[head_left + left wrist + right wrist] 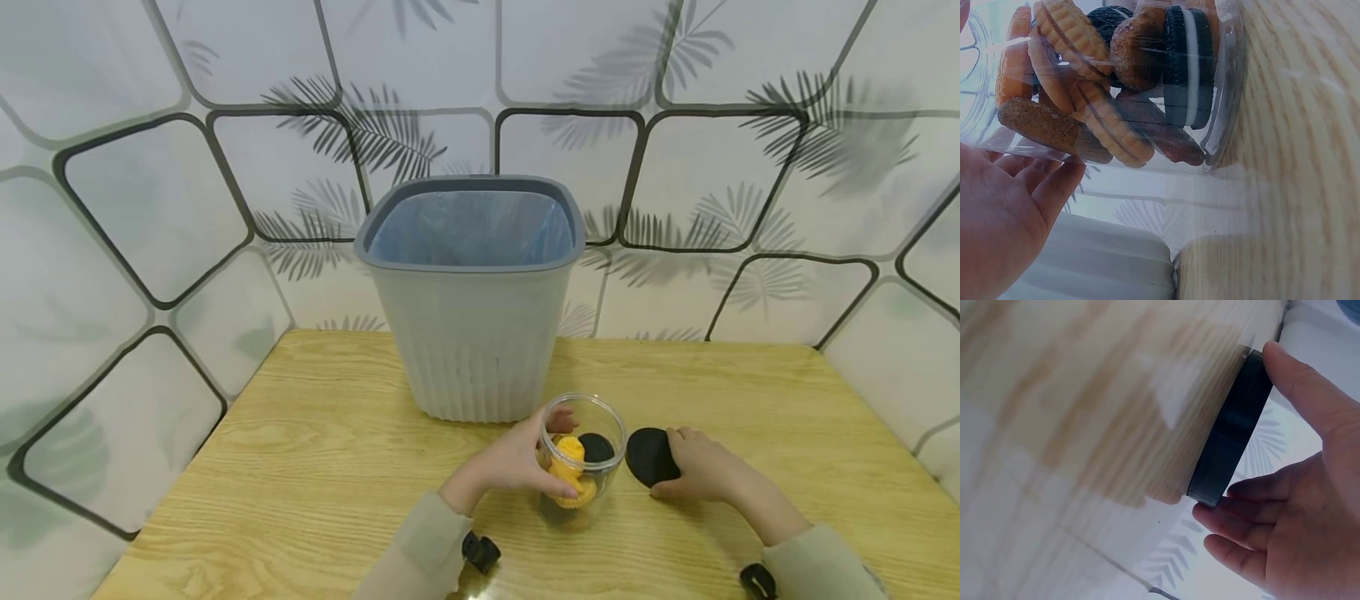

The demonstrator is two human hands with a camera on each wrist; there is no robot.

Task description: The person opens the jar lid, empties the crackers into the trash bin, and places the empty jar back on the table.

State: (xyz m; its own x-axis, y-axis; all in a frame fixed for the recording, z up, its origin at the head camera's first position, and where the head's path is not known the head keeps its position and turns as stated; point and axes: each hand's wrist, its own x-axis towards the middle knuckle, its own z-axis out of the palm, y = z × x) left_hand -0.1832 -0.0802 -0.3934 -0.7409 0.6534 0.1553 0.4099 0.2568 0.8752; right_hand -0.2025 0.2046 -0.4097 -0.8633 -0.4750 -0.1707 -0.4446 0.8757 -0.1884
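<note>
A clear plastic jar [581,461] stands open on the wooden table [315,467], with yellow, brown and black sandwich cookies [1116,81] inside. My left hand [517,460] wraps around the jar's left side, fingers curled on its wall. The black round lid [649,456] lies on the table just right of the jar. My right hand [701,467] holds the lid [1235,428] by its rim, thumb on one side and fingers on the other.
A grey waste bin [472,292] with a blue liner stands behind the jar, near the patterned wall. The table edge runs along the left and right sides of the head view.
</note>
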